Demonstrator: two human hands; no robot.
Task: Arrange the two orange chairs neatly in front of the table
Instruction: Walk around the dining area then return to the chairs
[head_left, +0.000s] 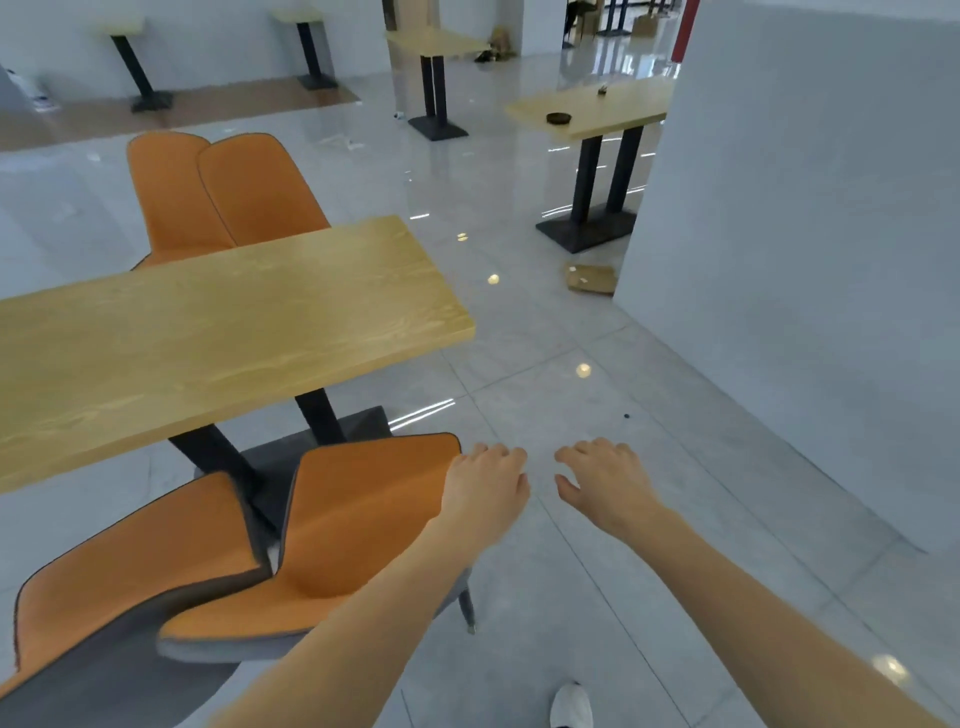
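Observation:
Two orange chairs stand side by side at the near side of the wooden table (223, 332). The right chair (353, 525) has its seat under the table edge; the left chair (130, 561) sits beside it, touching it. My left hand (485, 486) hovers at the top right corner of the right chair's backrest, fingers loosely curled, holding nothing. My right hand (602, 480) hangs over bare floor to its right, fingers apart and empty. Two more orange chairs (223, 197) stand at the table's far side.
A white wall (805, 234) runs along the right. Another table (597, 111) with a dark dish stands beyond, a cardboard piece (589, 278) on the floor near it. More tables stand further back. My white shoe (571, 706) shows at the bottom.

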